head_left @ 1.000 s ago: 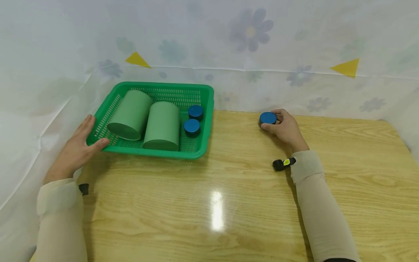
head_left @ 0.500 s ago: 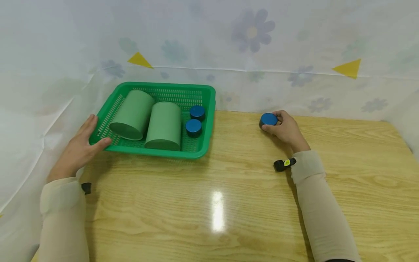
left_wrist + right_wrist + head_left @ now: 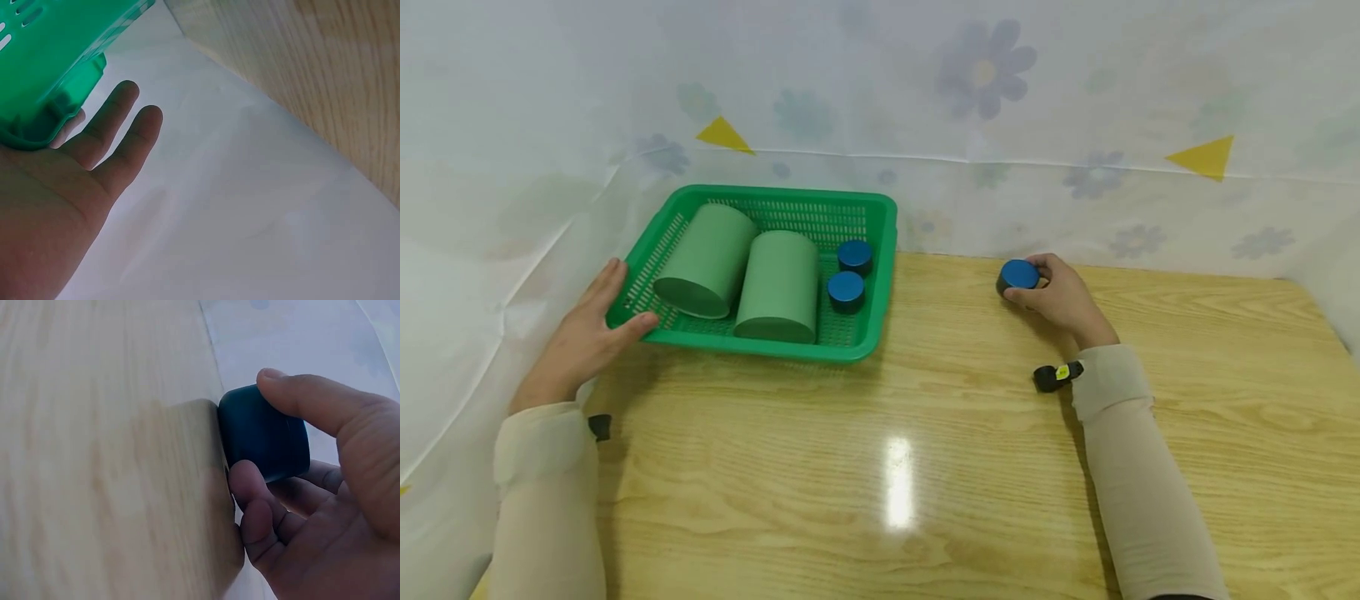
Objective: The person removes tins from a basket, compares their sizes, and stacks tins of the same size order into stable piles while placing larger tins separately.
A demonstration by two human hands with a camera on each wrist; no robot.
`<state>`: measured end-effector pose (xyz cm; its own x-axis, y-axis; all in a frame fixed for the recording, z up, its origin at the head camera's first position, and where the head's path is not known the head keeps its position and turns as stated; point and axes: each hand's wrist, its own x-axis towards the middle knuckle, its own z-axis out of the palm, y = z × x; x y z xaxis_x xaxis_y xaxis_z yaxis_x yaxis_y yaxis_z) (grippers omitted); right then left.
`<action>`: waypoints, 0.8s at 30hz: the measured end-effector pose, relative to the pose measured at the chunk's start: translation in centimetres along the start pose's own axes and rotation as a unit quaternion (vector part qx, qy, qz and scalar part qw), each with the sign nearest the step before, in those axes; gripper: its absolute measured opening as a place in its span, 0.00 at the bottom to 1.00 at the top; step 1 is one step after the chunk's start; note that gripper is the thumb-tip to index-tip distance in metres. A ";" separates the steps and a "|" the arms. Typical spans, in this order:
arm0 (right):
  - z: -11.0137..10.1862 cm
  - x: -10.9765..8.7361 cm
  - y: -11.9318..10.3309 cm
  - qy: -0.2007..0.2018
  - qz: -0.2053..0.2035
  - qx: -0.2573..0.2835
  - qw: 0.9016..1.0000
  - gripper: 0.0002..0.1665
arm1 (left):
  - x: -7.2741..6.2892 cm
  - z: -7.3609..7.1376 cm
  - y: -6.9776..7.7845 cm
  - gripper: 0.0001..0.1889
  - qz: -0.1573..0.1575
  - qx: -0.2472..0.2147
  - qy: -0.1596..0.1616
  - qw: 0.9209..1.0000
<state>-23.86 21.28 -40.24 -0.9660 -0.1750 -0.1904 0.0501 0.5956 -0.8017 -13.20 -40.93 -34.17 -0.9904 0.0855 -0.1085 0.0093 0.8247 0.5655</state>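
Note:
A green plastic basket (image 3: 880,283) stands on the table in the head view. Inside lie two large light green cylinders, one on the left (image 3: 706,260) and one in the middle (image 3: 778,287). Beside them are two short blue cylinders, the rear one (image 3: 854,256) and the front one (image 3: 846,290). My left hand (image 3: 576,342) touches the basket's near left corner, fingers straight and thumb spread along the front rim. My right hand (image 3: 1063,300) holds a third blue cylinder (image 3: 265,431) between thumb and fingers. Its lower end meets the tabletop in the right wrist view.
The wood-grain table (image 3: 985,467) ends at a white flower-patterned sheet (image 3: 925,92) behind and at the sides. Yellow triangles, left (image 3: 725,135) and right (image 3: 1204,158), mark the back sheet.
The head view has shifted slightly, so the whole scene appears a little further right. Both hands keep their places at the basket and on the blue cylinder.

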 end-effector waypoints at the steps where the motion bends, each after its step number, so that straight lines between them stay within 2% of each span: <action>1: 0.0 0.0 -0.1 -0.002 0.001 -0.002 1.000 0.53 | 0.0 0.0 0.0 0.47 -0.001 0.000 -0.001 1.000; 8: -0.1 -0.3 -0.5 0.001 -0.006 -0.005 1.000 0.61 | 0.1 -0.2 0.1 0.48 0.000 0.000 0.000 1.000; 15: -0.2 -0.6 -1.5 0.031 -0.030 -0.023 0.999 0.59 | -0.2 -0.3 0.2 0.48 0.004 0.001 0.005 1.000; 20: -0.3 -0.9 -2.5 0.065 -0.043 -0.054 0.996 0.56 | -0.3 -0.2 0.2 0.48 0.004 -0.002 0.004 1.000; 24: -0.4 -1.5 -3.5 0.098 -0.060 -0.056 0.992 0.52 | -0.1 -0.1 0.2 0.48 0.006 -0.003 0.005 1.000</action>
<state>-22.69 19.80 -36.96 -0.9945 -0.1012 0.0258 -0.0870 0.6654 -0.7414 -13.08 -40.83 -33.93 -0.9915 0.0904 -0.0935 0.0209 0.8206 0.5711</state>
